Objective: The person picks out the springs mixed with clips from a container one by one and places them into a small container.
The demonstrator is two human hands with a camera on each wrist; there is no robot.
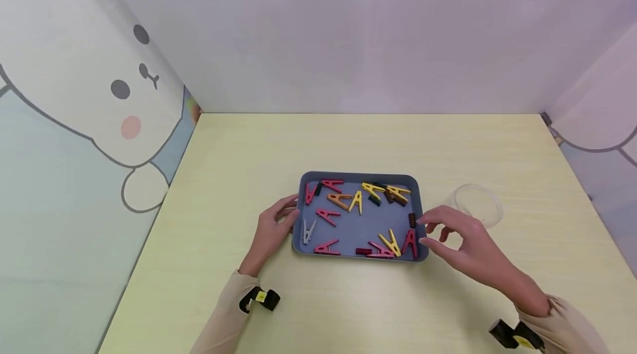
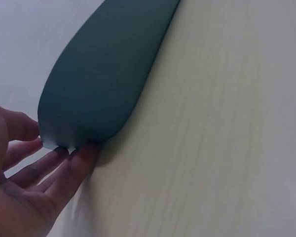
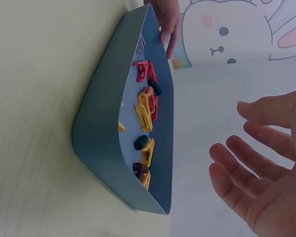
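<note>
A blue-grey tray (image 1: 348, 229) lies on the table, holding several small plastic clips. Among them are red clips (image 1: 327, 215), yellow clips (image 1: 390, 243), an orange clip (image 1: 339, 200) and a grey clip (image 1: 308, 231). Small dark ribbed pieces (image 1: 412, 220) lie between them. My left hand (image 1: 271, 232) touches the tray's left end from outside; in the left wrist view its fingertips (image 2: 91, 145) rest against the end wall. Just beyond the tray's right end hovers my right hand (image 1: 470, 246), fingers loosely bent and thumb apart. The right wrist view shows nothing between them.
A clear round container (image 1: 479, 204) stands on the table, just behind my right hand. The pale wood table (image 1: 239, 149) meets a light back wall (image 1: 368, 38), with printed cartoon panels (image 1: 74, 121) at the sides.
</note>
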